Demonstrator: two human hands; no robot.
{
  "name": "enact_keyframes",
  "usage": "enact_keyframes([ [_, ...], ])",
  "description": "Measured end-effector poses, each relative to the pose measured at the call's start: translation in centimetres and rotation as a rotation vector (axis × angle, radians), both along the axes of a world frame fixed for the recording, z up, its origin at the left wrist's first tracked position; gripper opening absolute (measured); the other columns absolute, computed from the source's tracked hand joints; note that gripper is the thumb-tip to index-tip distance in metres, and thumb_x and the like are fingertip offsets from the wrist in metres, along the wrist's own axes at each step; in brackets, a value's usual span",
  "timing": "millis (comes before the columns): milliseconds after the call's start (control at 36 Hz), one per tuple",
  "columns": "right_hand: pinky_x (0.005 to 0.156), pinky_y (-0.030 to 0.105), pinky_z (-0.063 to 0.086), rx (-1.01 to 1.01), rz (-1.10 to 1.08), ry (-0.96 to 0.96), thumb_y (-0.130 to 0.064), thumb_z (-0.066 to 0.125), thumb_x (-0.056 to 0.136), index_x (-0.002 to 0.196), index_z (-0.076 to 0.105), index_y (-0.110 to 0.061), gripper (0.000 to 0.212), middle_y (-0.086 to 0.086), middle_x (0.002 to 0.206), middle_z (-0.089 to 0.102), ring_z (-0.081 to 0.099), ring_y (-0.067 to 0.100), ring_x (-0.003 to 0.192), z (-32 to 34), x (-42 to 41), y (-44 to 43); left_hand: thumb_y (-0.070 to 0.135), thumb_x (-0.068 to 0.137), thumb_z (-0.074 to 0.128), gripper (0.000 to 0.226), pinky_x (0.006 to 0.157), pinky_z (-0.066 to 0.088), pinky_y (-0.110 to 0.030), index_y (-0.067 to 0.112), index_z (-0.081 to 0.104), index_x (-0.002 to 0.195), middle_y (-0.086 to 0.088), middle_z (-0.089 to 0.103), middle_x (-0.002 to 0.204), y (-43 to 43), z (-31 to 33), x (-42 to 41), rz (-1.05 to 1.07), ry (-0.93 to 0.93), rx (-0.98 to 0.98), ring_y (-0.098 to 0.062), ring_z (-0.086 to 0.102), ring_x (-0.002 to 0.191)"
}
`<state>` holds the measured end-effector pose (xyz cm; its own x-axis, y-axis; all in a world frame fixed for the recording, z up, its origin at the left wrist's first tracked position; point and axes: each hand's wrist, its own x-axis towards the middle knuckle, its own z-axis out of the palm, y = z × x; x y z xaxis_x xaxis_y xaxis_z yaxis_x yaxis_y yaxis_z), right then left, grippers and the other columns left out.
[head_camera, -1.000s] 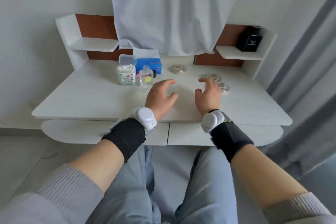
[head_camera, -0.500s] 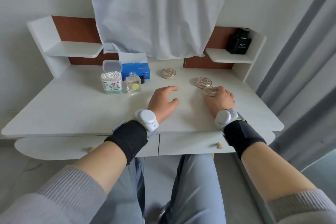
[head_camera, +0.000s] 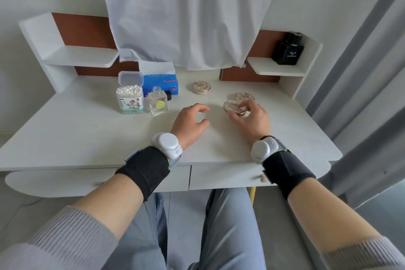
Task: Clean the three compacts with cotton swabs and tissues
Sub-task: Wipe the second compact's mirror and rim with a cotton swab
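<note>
right grip [head_camera: 252, 119]: narrow, fingers and thumb curled round the rim of the held compact [head_camera: 231, 105]; wrist above the counter [head_camera: 87, 133]
held compact: off the counter, tilted, top face toward the camera, right of centre, just in front of the second compact [head_camera: 245, 96]; can't tell if the lid is parted from the base
left grip [head_camera: 189, 121]: holds nothing, fingers loosely curled, heel on the counter, near the held compact but apart from it
delta vs 0.5 s ago: right grip lay low over that compact on the counter; now the compact is up and tilted in the fingers. left grip same pose, same spot
delta vs 1.0 s ago: right grip had fingers spread by the two right-hand compacts, nothing held
second compact: flat on the counter, lid shut, unmoved
far compact [head_camera: 201, 87]: flat, shut, further back near centre, well apart from both grips, unmoved
cotton swab box [head_camera: 130, 99]: back left, lid flipped up, packed with swabs
tissue pack [head_camera: 161, 82]: blue, behind the cotton swab box, one sheet sticking up
glass bottle [head_camera: 158, 105]: uncapped, just right of the cotton swab box; black cap [head_camera: 168, 95] just beside it
black bottle [head_camera: 288, 51]: on the right shelf [head_camera: 276, 70]
white cloth [head_camera: 182, 13]: hangs over the back middle of the counter
</note>
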<state>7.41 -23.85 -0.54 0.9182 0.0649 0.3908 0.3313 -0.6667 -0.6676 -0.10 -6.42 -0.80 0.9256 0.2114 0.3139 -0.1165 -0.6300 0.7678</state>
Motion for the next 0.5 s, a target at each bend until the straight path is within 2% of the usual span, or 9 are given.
enact_keyframes([
  [56, 0.079, 0.029, 0.045, 0.025, 0.075, 0.018, -0.047, 0.076, 0.07, 0.093, 0.062, -0.02, 0.038, -0.002, 0.094, 0.066, 0.06, 0.019, 0.093, 0.1, -0.7, 0.7, 0.008, 0.081, 0.061, 0.036, 0.091, 0.032, -0.014, 0.014, 0.062, 0.117, 0.0, 0.063, 0.12, 0.2, 0.0, 0.0, -0.01, -0.004, 0.008, -0.015, 0.054, 0.115],
  [167, 0.073, 0.021, 0.039, 0.021, 0.215, 0.09, -0.042, 0.077, 0.07, 0.095, 0.063, -0.021, 0.035, -0.007, 0.091, 0.064, 0.057, 0.011, 0.088, 0.2, -1.5, 2.4, 0.01, 0.079, 0.065, 0.045, 0.095, 0.031, -0.015, 0.016, 0.058, 0.122, 0.0, 0.06, 0.124, 1.1, -0.2, 0.1, -0.048, 0.018, 0.017, -0.014, 0.05, 0.119],
  [278, 0.082, 0.026, 0.043, -0.086, 0.326, 0.122, -0.038, 0.078, 0.07, 0.096, 0.062, -0.023, 0.034, -0.003, 0.096, 0.066, 0.058, 0.015, 0.094, -0.1, -1.3, 3.0, 0.013, 0.078, 0.069, 0.052, 0.097, 0.033, -0.018, 0.016, 0.054, 0.127, -0.003, 0.057, 0.128, 2.0, -0.3, 0.3, -0.085, 0.048, 0.028, -0.016, 0.048, 0.122],
  [389, 0.085, 0.029, 0.044, -0.139, 0.365, 0.121, -0.038, 0.078, 0.071, 0.097, 0.062, -0.022, 0.035, 0.001, 0.1, 0.067, 0.058, 0.017, 0.097, -0.3, -1.1, 2.9, 0.013, 0.076, 0.072, 0.057, 0.089, 0.028, -0.008, 0.015, 0.052, 0.13, -0.005, 0.056, 0.129, 2.5, -0.6, 0.5, -0.116, 0.072, 0.077, -0.015, 0.048, 0.122],
  [500, 0.086, 0.031, 0.044, -0.169, 0.376, 0.138, -0.04, 0.077, 0.073, 0.101, 0.06, -0.022, 0.037, 0.002, 0.104, 0.066, 0.057, 0.02, 0.099, -0.7, -0.6, 3.1, 0.014, 0.076, 0.072, 0.056, 0.09, 0.029, -0.009, 0.015, 0.053, 0.129, -0.004, 0.058, 0.128, 3.0, -1.0, 1.1, -0.112, 0.073, 0.077, -0.015, 0.049, 0.121],
])
